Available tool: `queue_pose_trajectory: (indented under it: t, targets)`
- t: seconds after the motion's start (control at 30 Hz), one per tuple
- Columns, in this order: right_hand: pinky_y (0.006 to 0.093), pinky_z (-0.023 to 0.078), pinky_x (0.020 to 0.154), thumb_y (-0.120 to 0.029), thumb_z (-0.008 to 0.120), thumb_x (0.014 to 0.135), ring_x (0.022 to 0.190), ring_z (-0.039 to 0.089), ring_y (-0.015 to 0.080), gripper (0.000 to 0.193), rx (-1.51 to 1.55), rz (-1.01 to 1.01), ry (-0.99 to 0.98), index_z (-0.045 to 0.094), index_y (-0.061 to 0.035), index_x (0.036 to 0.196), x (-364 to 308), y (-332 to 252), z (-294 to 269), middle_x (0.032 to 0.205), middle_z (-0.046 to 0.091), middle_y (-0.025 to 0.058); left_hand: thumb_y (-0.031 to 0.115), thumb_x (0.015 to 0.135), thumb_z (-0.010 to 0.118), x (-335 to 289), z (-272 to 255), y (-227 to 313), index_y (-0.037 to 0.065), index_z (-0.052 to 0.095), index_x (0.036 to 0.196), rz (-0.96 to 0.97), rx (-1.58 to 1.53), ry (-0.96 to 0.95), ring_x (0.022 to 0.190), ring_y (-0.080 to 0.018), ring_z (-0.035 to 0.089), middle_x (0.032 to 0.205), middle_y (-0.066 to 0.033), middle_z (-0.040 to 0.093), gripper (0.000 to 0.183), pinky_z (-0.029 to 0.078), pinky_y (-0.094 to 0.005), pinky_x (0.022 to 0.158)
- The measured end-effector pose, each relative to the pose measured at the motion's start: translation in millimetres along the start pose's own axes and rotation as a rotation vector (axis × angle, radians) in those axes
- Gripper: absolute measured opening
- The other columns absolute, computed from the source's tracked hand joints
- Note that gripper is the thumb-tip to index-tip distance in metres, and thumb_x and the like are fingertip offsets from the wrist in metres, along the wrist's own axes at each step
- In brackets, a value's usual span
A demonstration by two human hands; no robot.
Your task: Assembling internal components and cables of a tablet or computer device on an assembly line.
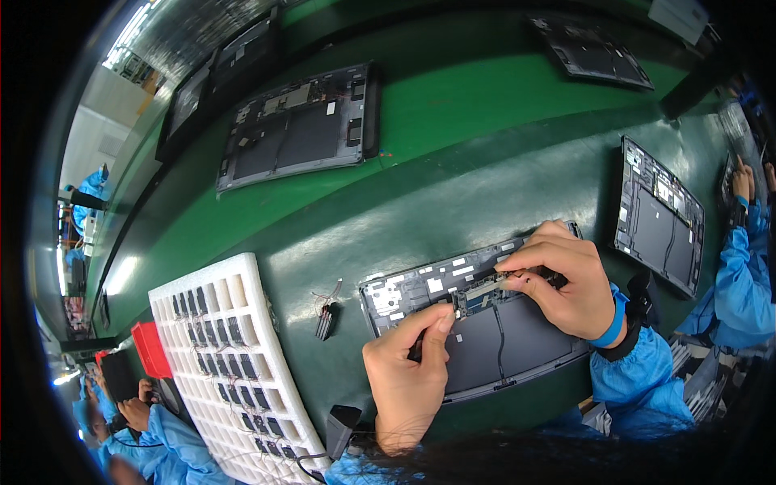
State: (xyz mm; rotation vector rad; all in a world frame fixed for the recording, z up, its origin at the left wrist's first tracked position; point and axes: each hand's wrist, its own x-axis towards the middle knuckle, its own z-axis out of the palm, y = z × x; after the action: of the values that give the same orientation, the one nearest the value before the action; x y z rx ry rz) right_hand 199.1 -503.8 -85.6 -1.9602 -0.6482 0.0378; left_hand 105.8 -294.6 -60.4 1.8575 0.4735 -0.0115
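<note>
An opened dark grey device housing (529,343), like the shell of a tablet or thin laptop, lies on the dark green bench before me. A small circuit board (482,296) is at its upper middle, spanning the gap between my two hands. My left hand (408,368) is closed, thumb and forefinger pinching the board's left end. My right hand (570,283), with a blue band at the wrist, pinches the right end. Whether the board rests in the housing or is slightly lifted I cannot tell. Left of the housing lie small black parts with thin wires (325,322).
A white foam tray (271,323) of wired black parts stands left, beside a red bin (151,349). Another opened housing (661,218) lies right. More housings (303,129) sit on the bright green strip (444,105) beyond. Co-workers in blue sleeves (744,275) flank me.
</note>
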Motion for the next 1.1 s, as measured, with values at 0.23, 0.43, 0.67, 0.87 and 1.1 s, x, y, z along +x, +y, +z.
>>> queue_pose_trajectory:
  t: [0.23, 0.43, 0.67, 0.87, 1.1]
  targets:
    - [0.0371, 0.045, 0.086, -0.006, 0.086, 0.079, 0.092, 0.065, 0.0245, 0.043, -0.228, -0.278, -0.054, 0.078, -0.0084, 0.121, 3.0, -10.4, -9.0, 0.095, 0.075, 0.0028, 0.008, 0.093, 0.083, 4.7, -3.9, 18.6, 0.0, 0.08, 0.116, 0.1, 0.095, -0.144, 0.077, -0.0135, 0.074, 0.1, -0.0139, 0.083, 0.025, 0.057, -0.0248, 0.072]
    - [0.0385, 0.047, 0.089, -0.008, 0.088, 0.08, 0.096, 0.064, 0.022, 0.088, -0.325, 0.121, 0.183, 0.045, -0.0012, 0.157, -37.2, -24.0, 6.3, 0.099, 0.068, 0.0022, 0.003, 0.089, 0.084, 1.8, 10.8, -1.5, -0.001, 0.083, 0.107, 0.264, -0.026, 0.033, 0.081, -0.016, 0.077, 0.1, -0.0154, 0.082, 0.019, 0.058, -0.0269, 0.072]
    - [0.0386, 0.051, 0.081, 0.009, 0.066, 0.094, 0.084, 0.064, 0.0277, 0.051, -0.388, 0.038, 0.181, 0.066, -0.0037, 0.143, -36.4, -11.2, -5.2, 0.106, 0.066, 0.0113, 0.008, 0.085, 0.089, 9.9, 4.2, 2.8, 0.002, 0.083, 0.107, 0.419, 0.41, 0.164, 0.058, -0.0148, 0.056, 0.072, -0.0106, 0.069, 0.024, 0.046, -0.0303, 0.057]
    - [0.04, 0.053, 0.076, 0.004, 0.068, 0.095, 0.081, 0.064, 0.0272, 0.05, -0.308, 0.009, 0.05, 0.066, -0.0071, 0.144, -28.5, -17.4, -5.7, 0.112, 0.063, 0.0142, 0.013, 0.082, 0.09, 12.4, 4.8, -8.6, 0.006, 0.081, 0.113, 0.423, 0.39, 0.207, 0.061, -0.0188, 0.053, 0.071, -0.0075, 0.063, 0.033, 0.046, -0.033, 0.058]
    - [0.0406, 0.055, 0.069, -0.011, 0.079, 0.092, 0.08, 0.068, 0.0292, 0.041, -0.403, 0.028, 0.068, 0.073, -0.0085, 0.133, -19.6, -13.3, -0.9, 0.109, 0.064, 0.0103, 0.017, 0.085, 0.087, 12.5, -2.2, -10.3, 0.008, 0.08, 0.118, 0.361, 0.399, 0.083, 0.079, -0.028, 0.068, 0.099, -0.0082, 0.07, 0.035, 0.055, -0.0401, 0.071]
